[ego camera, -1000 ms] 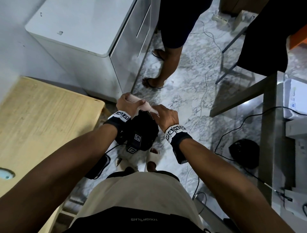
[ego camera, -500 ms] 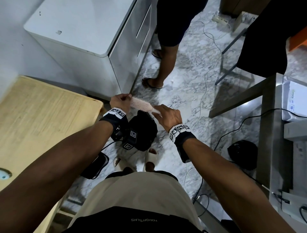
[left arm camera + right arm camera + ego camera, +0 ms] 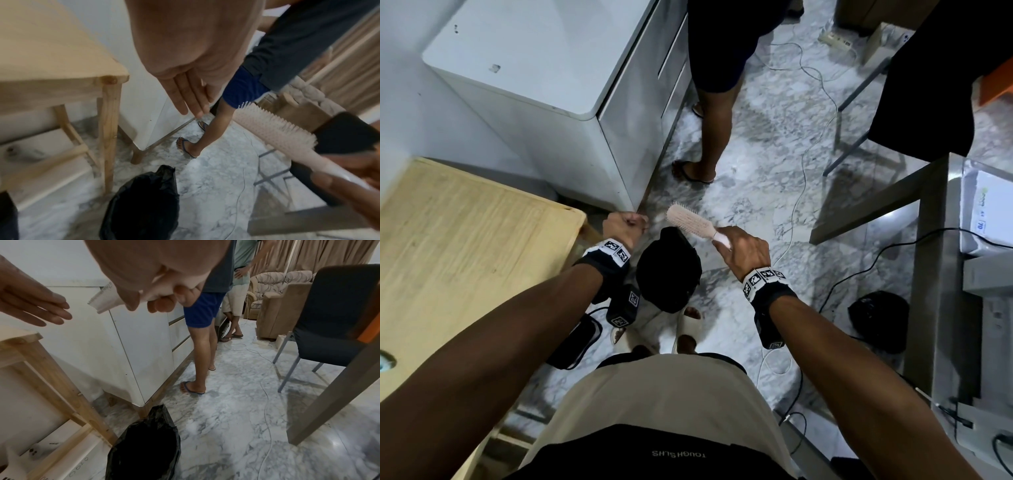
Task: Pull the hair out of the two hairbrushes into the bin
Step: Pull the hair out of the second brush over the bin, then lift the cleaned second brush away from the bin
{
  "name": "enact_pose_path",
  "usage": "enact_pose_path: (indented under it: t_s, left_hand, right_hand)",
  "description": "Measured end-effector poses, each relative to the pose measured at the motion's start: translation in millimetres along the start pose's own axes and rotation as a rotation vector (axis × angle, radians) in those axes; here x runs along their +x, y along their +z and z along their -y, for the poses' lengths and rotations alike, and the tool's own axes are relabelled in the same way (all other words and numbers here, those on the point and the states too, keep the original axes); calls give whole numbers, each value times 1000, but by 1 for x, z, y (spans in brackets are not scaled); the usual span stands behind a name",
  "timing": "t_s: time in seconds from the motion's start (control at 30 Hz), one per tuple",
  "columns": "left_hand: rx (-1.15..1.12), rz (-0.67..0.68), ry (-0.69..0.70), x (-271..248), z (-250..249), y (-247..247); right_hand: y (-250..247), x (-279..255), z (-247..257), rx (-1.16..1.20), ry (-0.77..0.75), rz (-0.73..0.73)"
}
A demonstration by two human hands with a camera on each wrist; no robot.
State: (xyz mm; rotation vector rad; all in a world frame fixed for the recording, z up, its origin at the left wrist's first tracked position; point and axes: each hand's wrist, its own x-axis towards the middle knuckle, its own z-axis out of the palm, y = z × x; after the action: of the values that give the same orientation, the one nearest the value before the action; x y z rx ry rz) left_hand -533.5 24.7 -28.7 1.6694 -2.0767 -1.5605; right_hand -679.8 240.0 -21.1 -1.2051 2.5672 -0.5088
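Hairbrush handle sits pinched in our right hand, whose fingers curl round the pale stem so that the bristled pink head points away from us and to the left, tilted in the air above the floor. In the left wrist view the bristles face up and toward the far side of the room. Our left hand is apart from the brush, just to its left; in the wrist views its fingers lie straight and together, pointing down, and hold nothing that we can see. Whether any hair is caught between them we cannot tell. No hair shows plainly on the brush either; the bristles look bare, though the view is blurred.

Below and between our two hands stands the bin, lined with a black bag, on the marble floor just in front of our feet. The brush head hangs over its far rim in the head view.

To our left is the wooden bench, its corner near our left wrist. Beyond it stands a white cabinet. Another person's bare leg in a sandal stands beside the cabinet. White cables run over the floor, and a dark chair stands to the right.
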Motion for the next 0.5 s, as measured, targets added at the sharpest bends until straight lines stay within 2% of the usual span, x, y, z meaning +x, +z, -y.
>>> enact_pose_path:
  t_s: [0.13, 0.33, 0.4, 0.5]
  left_hand:
    - [258, 25, 89, -16, -1, 11]
    - [624, 204, 227, -40, 1, 22]
    - [709, 215, 241, -44, 4, 22]
    - [789, 161, 278, -50, 17, 21]
  right_hand:
    - [6, 3, -6, 23, 58, 35]
    - [18, 9, -8, 74, 146, 98]
    - [21, 14, -6, 83, 179, 137]
    - [27, 22, 3, 126, 176, 186]
